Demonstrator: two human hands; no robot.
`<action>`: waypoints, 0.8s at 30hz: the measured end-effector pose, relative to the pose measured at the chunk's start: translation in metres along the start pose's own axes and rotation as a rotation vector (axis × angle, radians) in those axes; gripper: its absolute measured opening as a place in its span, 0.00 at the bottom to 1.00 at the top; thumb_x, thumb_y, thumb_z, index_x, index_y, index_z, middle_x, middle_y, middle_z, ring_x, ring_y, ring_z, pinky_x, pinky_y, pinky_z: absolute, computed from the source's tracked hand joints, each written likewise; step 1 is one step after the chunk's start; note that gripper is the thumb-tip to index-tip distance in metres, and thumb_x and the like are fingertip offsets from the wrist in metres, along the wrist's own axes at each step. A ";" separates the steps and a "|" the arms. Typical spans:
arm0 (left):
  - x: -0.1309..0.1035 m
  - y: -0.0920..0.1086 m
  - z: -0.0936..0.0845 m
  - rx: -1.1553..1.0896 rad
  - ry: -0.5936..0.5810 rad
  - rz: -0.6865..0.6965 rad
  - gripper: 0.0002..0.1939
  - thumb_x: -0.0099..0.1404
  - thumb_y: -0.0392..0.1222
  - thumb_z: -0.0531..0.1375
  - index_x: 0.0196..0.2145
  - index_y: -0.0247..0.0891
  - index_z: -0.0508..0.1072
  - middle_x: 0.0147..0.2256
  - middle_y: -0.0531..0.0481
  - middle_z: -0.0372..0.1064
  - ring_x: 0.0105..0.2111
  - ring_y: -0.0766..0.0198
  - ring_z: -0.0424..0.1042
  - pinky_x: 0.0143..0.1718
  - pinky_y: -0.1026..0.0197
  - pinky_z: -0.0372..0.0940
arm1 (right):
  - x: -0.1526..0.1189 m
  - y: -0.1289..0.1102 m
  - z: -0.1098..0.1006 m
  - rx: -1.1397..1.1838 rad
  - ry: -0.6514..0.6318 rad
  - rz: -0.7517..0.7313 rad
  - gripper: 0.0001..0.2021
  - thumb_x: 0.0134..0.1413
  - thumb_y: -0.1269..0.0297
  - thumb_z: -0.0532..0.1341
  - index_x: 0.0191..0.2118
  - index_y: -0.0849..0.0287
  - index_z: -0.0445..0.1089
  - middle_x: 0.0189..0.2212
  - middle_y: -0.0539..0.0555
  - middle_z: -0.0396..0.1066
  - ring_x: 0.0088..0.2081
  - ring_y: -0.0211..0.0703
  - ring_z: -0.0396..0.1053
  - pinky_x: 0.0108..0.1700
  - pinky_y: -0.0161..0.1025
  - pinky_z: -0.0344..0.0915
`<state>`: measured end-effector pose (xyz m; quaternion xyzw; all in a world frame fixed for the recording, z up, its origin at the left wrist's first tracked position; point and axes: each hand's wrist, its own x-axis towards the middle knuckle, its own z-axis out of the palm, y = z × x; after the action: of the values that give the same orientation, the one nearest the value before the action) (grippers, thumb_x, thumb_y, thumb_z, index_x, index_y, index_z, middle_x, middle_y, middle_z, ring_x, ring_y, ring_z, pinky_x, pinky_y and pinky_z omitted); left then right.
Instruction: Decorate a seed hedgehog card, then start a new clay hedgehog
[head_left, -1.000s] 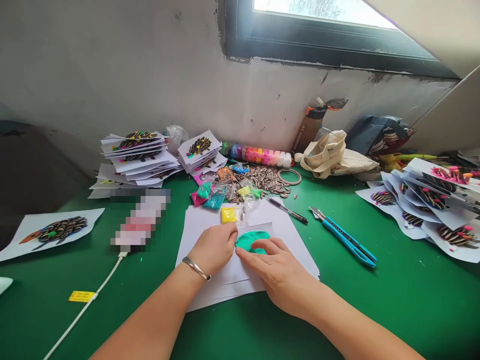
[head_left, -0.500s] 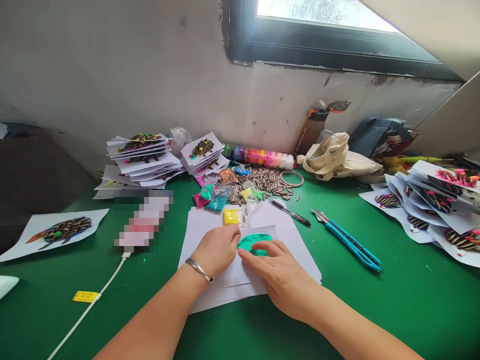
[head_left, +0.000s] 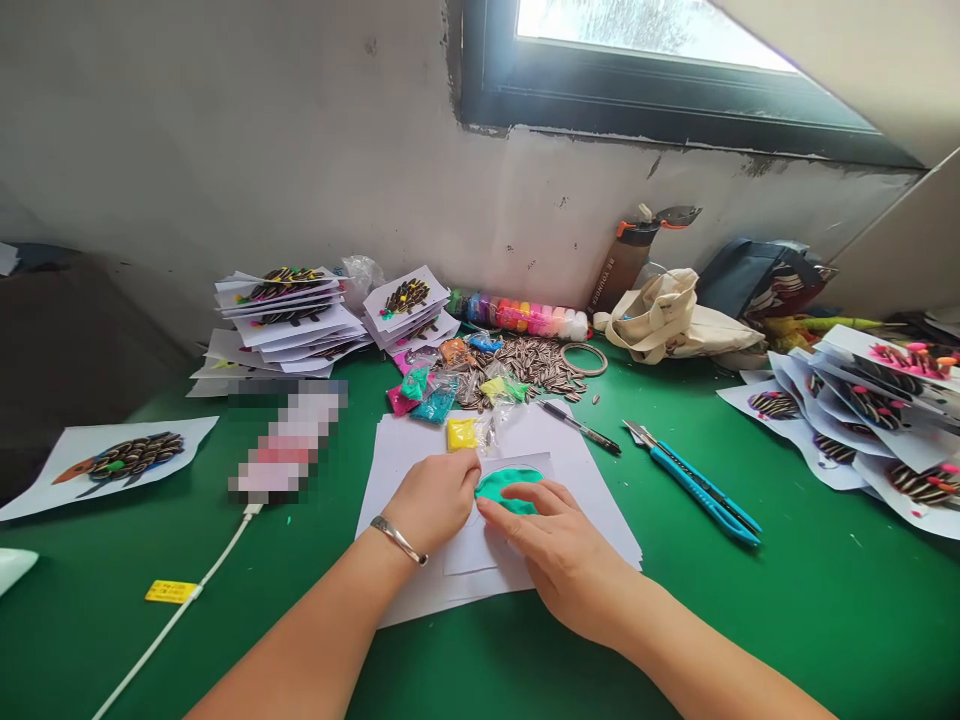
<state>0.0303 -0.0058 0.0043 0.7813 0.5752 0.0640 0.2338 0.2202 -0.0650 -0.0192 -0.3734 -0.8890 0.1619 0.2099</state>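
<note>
A flat patch of green clay [head_left: 510,485] lies on a small white sheet [head_left: 469,555], which rests on larger white paper [head_left: 401,590]. My left hand [head_left: 437,495], with a silver bracelet at the wrist, is closed at the clay's left edge; what its fingers pinch, if anything, is hidden. My right hand [head_left: 562,540] rests on the clay with thumb and fingers apart, the thumb near the left fingertips. Just beyond my left hand is a yellow clay packet [head_left: 461,433].
Sunflower seeds [head_left: 536,365], colored clay packets [head_left: 435,397] and a tape ring [head_left: 584,359] lie behind the paper. A pen [head_left: 581,428] crosses its edge. A blue cutter [head_left: 697,485] lies right. Seed-picture stacks [head_left: 292,325] [head_left: 885,410] flank the workspace.
</note>
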 end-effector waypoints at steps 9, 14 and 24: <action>0.001 0.001 0.001 0.009 0.004 0.007 0.12 0.67 0.37 0.48 0.28 0.41 0.69 0.29 0.51 0.73 0.28 0.62 0.70 0.27 0.64 0.55 | -0.005 0.035 -0.012 0.043 0.319 0.201 0.37 0.49 0.84 0.47 0.64 0.50 0.52 0.45 0.53 0.74 0.56 0.47 0.61 0.55 0.52 0.62; 0.000 0.001 0.000 0.014 0.003 0.005 0.12 0.67 0.37 0.48 0.29 0.41 0.69 0.29 0.51 0.73 0.29 0.62 0.70 0.27 0.63 0.55 | -0.002 0.038 -0.008 -0.064 0.252 0.200 0.39 0.43 0.86 0.48 0.62 0.52 0.56 0.48 0.56 0.71 0.53 0.48 0.64 0.53 0.52 0.64; 0.001 0.002 -0.002 0.008 -0.014 -0.005 0.13 0.67 0.37 0.48 0.28 0.41 0.68 0.29 0.51 0.73 0.29 0.62 0.70 0.27 0.63 0.55 | 0.005 0.038 -0.002 -0.089 0.183 0.286 0.40 0.40 0.88 0.49 0.60 0.51 0.60 0.43 0.54 0.74 0.51 0.50 0.65 0.54 0.55 0.62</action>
<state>0.0319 -0.0052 0.0066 0.7811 0.5759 0.0558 0.2347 0.2412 -0.0357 -0.0334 -0.5184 -0.8102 0.1159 0.2480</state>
